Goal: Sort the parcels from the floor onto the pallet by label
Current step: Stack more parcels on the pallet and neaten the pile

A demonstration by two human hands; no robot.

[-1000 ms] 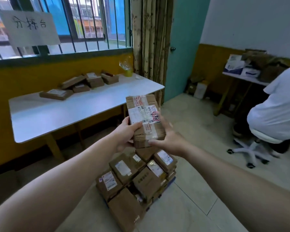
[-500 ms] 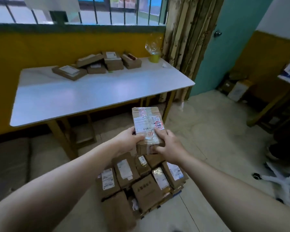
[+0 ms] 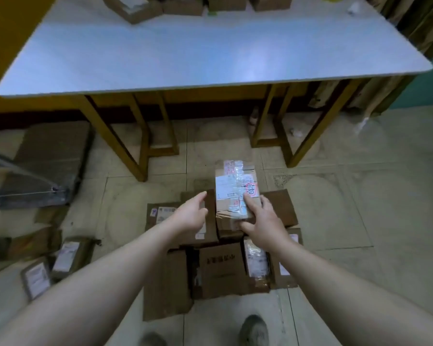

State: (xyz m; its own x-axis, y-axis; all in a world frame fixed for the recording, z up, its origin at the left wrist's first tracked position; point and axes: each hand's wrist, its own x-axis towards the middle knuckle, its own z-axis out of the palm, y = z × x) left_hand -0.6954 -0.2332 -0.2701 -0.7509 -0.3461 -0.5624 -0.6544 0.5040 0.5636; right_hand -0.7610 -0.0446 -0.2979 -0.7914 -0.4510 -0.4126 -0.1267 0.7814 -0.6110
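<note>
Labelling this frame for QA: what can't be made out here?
- Pallet: head view, not visible; stacked boxes cover whatever is under them.
- Label text on the held parcel: blurred, glare from tape.
- Boxes on the table: cut off by the top edge.
- Right hand grips the parcel; whether it rests on the stack can't be told.
- Left hand: open; contact with the parcel unclear.

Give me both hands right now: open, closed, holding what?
Left hand: open, fingers extended, off the taped parcel.
Right hand: gripping the taped parcel's near right end, above the stacked parcels.
</note>
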